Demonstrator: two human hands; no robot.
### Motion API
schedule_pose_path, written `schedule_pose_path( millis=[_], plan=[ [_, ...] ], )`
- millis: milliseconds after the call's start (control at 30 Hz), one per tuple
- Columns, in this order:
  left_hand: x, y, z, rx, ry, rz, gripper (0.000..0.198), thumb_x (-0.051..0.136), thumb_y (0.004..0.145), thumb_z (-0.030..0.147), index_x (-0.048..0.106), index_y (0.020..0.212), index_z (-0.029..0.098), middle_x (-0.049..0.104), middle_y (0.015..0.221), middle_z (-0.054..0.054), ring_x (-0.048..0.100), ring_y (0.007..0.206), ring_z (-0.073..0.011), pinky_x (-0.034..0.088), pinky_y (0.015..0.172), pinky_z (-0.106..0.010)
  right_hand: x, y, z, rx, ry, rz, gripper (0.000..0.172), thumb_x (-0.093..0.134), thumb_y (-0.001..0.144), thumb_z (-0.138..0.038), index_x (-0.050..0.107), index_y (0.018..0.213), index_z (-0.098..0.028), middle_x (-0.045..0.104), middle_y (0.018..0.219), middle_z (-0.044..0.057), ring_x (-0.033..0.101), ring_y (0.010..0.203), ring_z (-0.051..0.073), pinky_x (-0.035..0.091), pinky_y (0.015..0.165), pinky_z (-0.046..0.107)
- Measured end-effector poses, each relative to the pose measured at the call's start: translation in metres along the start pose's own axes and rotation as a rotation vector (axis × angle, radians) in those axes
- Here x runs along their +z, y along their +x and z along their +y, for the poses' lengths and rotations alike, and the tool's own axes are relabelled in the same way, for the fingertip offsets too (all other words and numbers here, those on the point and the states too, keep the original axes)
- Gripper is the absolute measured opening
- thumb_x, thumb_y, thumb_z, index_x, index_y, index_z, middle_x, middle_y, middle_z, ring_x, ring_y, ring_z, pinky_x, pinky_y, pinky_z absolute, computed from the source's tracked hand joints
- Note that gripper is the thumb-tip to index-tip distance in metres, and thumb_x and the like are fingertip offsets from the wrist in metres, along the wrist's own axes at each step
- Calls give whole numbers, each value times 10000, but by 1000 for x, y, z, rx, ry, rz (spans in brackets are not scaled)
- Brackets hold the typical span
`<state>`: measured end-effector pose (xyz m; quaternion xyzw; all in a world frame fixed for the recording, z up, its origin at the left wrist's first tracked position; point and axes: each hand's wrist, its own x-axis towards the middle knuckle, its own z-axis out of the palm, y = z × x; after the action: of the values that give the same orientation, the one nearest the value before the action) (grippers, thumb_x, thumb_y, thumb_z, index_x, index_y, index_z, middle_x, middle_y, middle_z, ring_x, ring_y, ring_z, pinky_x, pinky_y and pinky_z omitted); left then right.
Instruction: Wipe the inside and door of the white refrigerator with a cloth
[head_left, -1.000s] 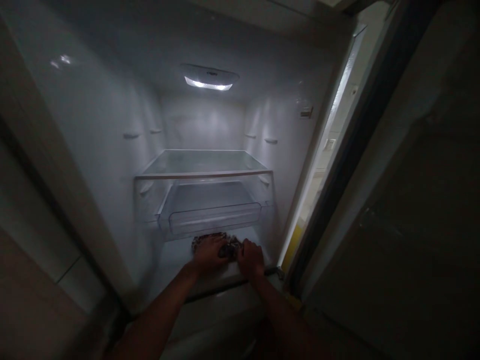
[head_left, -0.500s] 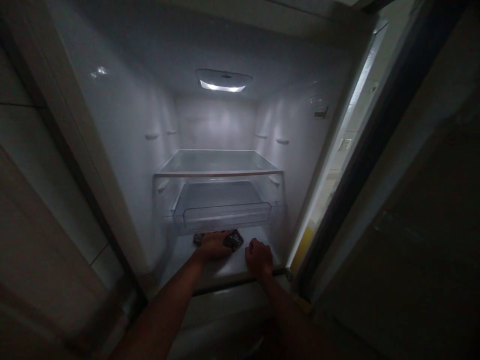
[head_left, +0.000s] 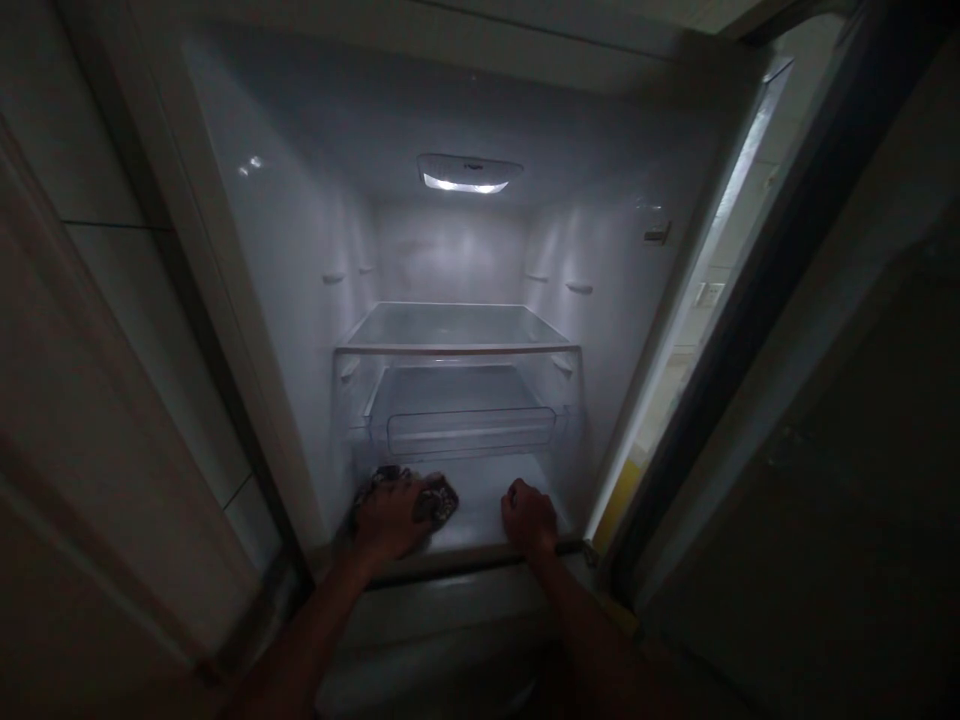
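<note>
My left hand point(head_left: 388, 515) presses a dark patterned cloth point(head_left: 445, 500) onto the white bottom surface point(head_left: 478, 508) inside a refrigerator, near its left wall. Cloth shows beyond the fingertips and to the right of the hand; the rest is hidden under the palm. Close to the right front corner, my right hand point(head_left: 530, 517) rests curled in a fist on the same surface, apart from the cloth. Nothing shows in it. Just above and behind both hands is a clear drawer point(head_left: 471, 432).
A glass shelf point(head_left: 457, 325) spans the cavity above the drawer. A lit lamp point(head_left: 466, 185) sits in the ceiling. The open door point(head_left: 810, 400) stands to the right, and a tiled wall point(head_left: 142, 310) lies left. Something yellow point(head_left: 619, 500) shows by the hinge side.
My left hand has slid the cloth left and a little nearer the front edge. My right hand stays in its place as a fist. The view has shifted slightly.
</note>
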<state>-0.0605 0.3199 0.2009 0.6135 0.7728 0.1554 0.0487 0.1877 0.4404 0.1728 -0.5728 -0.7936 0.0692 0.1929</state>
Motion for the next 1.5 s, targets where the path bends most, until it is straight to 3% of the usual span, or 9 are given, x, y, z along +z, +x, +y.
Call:
schedule_pose_path(
  millis=[267, 533, 767, 933, 1033, 1167, 1267, 1367, 1500],
  plan=[
    [32, 27, 77, 309, -254, -47, 734, 933, 697, 486, 694, 1359, 277, 735, 1379, -79, 670, 1309, -319, 486, 1187, -441, -8, -5, 6, -197, 208, -5, 480, 423, 1137, -460, 550, 1545, -241, 637, 1479, 109, 614, 1341, 238, 458, 1129, 365],
    [36, -33, 13, 318, -427, 284, 1207, 1045, 482, 319, 471, 1542, 247, 512, 1535, -181, 515, 1443, -438, 463, 1218, -649, 4, -22, -63, -437, 183, -215, 650, 694, 961, -666, 601, 1540, -386, 576, 1585, 97, 598, 1392, 334, 448, 1189, 521],
    [-44, -44, 40, 476, 153, 520, 904, 855, 828, 167, 467, 1618, 372, 469, 1651, -104, 409, 1568, -374, 330, 1338, -609, 10, -27, -118, -445, 94, -252, 715, 773, 910, -469, 570, 1560, -249, 550, 1584, 212, 615, 1323, 377, 514, 1075, 525],
    [-101, -3, 63, 390, 293, 580, 650, 658, 1010, 199, 490, 1631, 287, 541, 1636, -129, 479, 1530, -342, 262, 1360, -607, -10, -22, -81, -344, 51, -181, 334, 712, 953, -414, 745, 1270, -313, 692, 1376, 94, 643, 1218, 280, 506, 1022, 394],
    [-109, 5, 54, 377, 301, 580, 574, 511, 1060, 145, 512, 1620, 272, 581, 1622, -106, 494, 1534, -311, 267, 1362, -583, -25, -6, -41, -101, -11, -78, 302, 578, 1020, -274, 756, 1261, -230, 676, 1363, 194, 610, 1254, 327, 462, 1050, 477],
    [-62, -24, 13, 424, 265, 653, 574, 410, 1070, 96, 539, 1597, 282, 584, 1629, -85, 490, 1551, -256, 302, 1357, -521, -32, 11, -9, 30, -28, -11, 455, 460, 1063, -205, 687, 1453, -266, 556, 1554, 226, 505, 1415, 384, 344, 1149, 595],
    [-3, -60, -29, 516, 249, 563, 462, 505, 1069, 207, 625, 1508, 289, 722, 1460, -52, 655, 1362, -237, 473, 1244, -446, -23, 14, -12, -26, 37, -83, 417, 533, 1087, -454, 684, 1464, -360, 527, 1617, 153, 520, 1434, 382, 339, 1182, 601],
    [43, -90, -60, 504, 264, 486, 457, 574, 1054, 354, 622, 1504, 295, 735, 1445, -48, 709, 1269, -252, 591, 1089, -415, -9, 15, -37, -90, 125, -153, 736, 771, 882, -674, 660, 1501, -292, 467, 1657, 205, 483, 1473, 455, 335, 1195, 643],
    [64, -114, -71, 498, 283, 518, 545, 550, 1032, 281, 548, 1577, 262, 661, 1555, -74, 654, 1382, -254, 560, 1142, -397, 11, 9, -103, -298, 348, -265, 775, 944, 652, -430, 725, 1380, -276, 664, 1453, 130, 622, 1321, 351, 452, 1137, 467]
  ],
)
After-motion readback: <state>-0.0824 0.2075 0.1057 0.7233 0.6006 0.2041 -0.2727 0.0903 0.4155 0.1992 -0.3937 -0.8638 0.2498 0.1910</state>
